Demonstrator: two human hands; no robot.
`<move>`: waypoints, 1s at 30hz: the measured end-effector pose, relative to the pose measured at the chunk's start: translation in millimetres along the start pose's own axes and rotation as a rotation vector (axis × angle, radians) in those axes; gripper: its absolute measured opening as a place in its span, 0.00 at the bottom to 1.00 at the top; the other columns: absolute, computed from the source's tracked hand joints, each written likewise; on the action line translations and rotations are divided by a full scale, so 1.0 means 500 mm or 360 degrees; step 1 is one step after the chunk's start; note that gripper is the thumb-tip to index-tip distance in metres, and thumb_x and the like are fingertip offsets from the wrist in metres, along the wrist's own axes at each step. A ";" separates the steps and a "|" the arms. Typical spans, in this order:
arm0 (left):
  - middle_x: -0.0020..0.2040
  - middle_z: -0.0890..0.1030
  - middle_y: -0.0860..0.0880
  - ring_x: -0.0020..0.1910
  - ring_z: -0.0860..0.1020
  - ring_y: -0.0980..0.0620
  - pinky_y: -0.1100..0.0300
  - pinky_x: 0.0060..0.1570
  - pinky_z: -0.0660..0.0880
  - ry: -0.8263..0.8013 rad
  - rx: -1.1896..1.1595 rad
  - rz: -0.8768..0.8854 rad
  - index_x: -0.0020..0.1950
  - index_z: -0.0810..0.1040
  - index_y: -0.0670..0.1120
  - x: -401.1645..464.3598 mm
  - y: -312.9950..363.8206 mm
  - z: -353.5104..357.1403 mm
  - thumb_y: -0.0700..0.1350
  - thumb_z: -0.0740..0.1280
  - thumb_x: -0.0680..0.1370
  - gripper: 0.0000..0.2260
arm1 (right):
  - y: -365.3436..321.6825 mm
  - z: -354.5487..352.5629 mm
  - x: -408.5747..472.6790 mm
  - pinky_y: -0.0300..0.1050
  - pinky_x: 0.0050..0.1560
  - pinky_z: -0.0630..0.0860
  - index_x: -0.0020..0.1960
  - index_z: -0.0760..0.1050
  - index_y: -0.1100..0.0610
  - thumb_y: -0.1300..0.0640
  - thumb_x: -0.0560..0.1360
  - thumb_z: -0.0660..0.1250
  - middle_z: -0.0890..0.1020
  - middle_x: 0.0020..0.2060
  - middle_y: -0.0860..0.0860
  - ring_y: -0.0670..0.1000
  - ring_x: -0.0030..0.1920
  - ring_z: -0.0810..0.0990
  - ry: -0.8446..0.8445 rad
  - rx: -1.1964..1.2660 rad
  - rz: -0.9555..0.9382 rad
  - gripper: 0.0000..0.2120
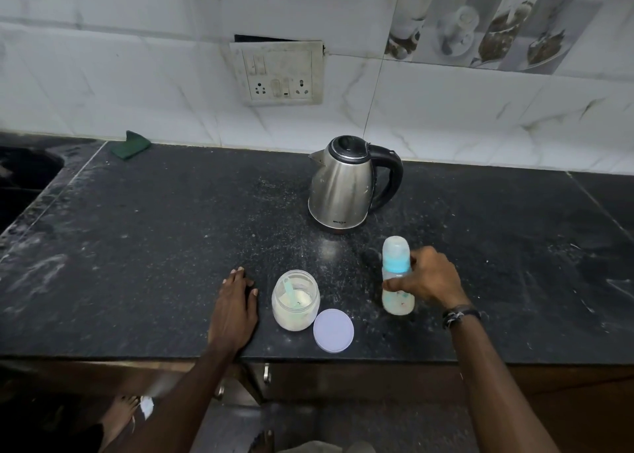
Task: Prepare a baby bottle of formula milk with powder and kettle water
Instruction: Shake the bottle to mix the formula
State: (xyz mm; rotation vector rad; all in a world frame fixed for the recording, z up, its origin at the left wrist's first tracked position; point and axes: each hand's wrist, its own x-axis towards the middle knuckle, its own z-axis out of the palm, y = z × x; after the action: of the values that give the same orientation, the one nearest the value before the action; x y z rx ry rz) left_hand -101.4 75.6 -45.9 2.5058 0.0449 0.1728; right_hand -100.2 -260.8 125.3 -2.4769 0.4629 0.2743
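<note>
progress: looks like we're near the end here. The baby bottle [397, 277] stands on the surface [154, 233] with its blue collar and clear cap on, and the lower part looks pale and cloudy, so we'd guess powder and water are both in already.
left to do: probably a shake or a check, and the powder jar [295, 301] is open with the scoop [291, 289] inside, its lid [333, 330] lying flat just beside it at about 4 o'clock. That wants closing.
kettle: the kettle [350, 183] sits at 12 o'clock from the jar, lid down, handle pointing to 3 o'clock, well apart from both hands.
right hand: our right hand [429, 277] comes in from 3 o'clock of the bottle, thumb and fingers curled round its middle. Grip is grasping the bottle, which is upright and seems to rest on the surface.
left hand: our left hand [236, 301] lies flat at 9 o'clock of the jar, fingers straight, grip released, holding nothing.
</note>
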 end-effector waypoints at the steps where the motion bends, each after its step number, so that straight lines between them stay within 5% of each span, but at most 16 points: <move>1: 0.74 0.70 0.38 0.74 0.67 0.40 0.47 0.75 0.63 0.0003 0.0004 0.0006 0.68 0.74 0.36 0.000 0.000 -0.001 0.42 0.64 0.82 0.16 | 0.001 0.002 0.000 0.56 0.53 0.81 0.50 0.83 0.56 0.51 0.60 0.83 0.86 0.46 0.52 0.54 0.47 0.85 -0.0097 0.0119 -0.0037 0.21; 4: 0.73 0.71 0.38 0.73 0.68 0.40 0.46 0.74 0.64 0.0001 0.0015 0.0019 0.68 0.73 0.36 0.001 0.002 -0.001 0.42 0.64 0.82 0.16 | -0.004 0.001 0.001 0.56 0.53 0.82 0.47 0.84 0.55 0.54 0.60 0.84 0.88 0.42 0.50 0.51 0.45 0.87 -0.0090 0.0331 -0.0048 0.17; 13: 0.73 0.71 0.37 0.74 0.68 0.39 0.46 0.75 0.63 0.0002 -0.0012 0.0007 0.67 0.74 0.36 -0.003 0.004 -0.003 0.41 0.64 0.81 0.15 | -0.016 0.012 -0.002 0.54 0.51 0.81 0.50 0.81 0.55 0.45 0.57 0.82 0.85 0.47 0.52 0.55 0.48 0.84 0.0053 0.0114 0.0038 0.26; 16: 0.73 0.70 0.37 0.74 0.67 0.40 0.47 0.75 0.62 0.0005 -0.0013 0.0019 0.66 0.74 0.36 -0.001 0.004 -0.005 0.41 0.64 0.82 0.15 | -0.013 0.016 -0.005 0.57 0.52 0.82 0.45 0.83 0.54 0.51 0.58 0.83 0.87 0.44 0.51 0.53 0.46 0.86 -0.0034 0.0276 0.0017 0.19; 20: 0.73 0.70 0.37 0.74 0.67 0.40 0.46 0.75 0.63 0.0005 -0.0019 0.0014 0.65 0.75 0.37 -0.002 0.004 -0.003 0.41 0.64 0.81 0.14 | -0.013 0.019 -0.004 0.54 0.50 0.82 0.49 0.82 0.56 0.47 0.58 0.83 0.85 0.45 0.50 0.54 0.46 0.84 0.0014 0.0198 0.0044 0.24; 23: 0.74 0.70 0.38 0.74 0.67 0.40 0.46 0.75 0.63 0.0014 -0.0022 0.0022 0.64 0.76 0.37 0.000 0.005 -0.005 0.41 0.64 0.81 0.13 | -0.010 0.021 -0.004 0.53 0.48 0.83 0.44 0.83 0.55 0.54 0.59 0.84 0.87 0.41 0.49 0.55 0.46 0.86 -0.0078 0.0309 0.0006 0.17; 26: 0.74 0.70 0.38 0.74 0.67 0.41 0.47 0.75 0.63 0.0002 -0.0004 0.0010 0.64 0.76 0.37 -0.002 0.004 -0.004 0.41 0.64 0.82 0.13 | -0.007 0.019 0.001 0.51 0.46 0.81 0.47 0.82 0.55 0.46 0.57 0.83 0.85 0.43 0.50 0.54 0.45 0.84 0.0038 0.0239 0.0068 0.23; 30: 0.74 0.70 0.39 0.75 0.66 0.41 0.48 0.75 0.62 0.0014 -0.0004 0.0012 0.64 0.76 0.37 0.001 0.004 -0.004 0.42 0.64 0.82 0.13 | -0.002 0.024 -0.001 0.56 0.49 0.83 0.45 0.84 0.57 0.52 0.58 0.84 0.87 0.43 0.52 0.54 0.45 0.86 -0.0045 0.0323 0.0036 0.19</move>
State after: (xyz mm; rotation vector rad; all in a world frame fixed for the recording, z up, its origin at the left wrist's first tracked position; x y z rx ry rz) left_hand -101.4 75.3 -43.1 2.5034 0.0390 0.1871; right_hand -101.5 -252.6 116.2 -2.2686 0.4828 0.2578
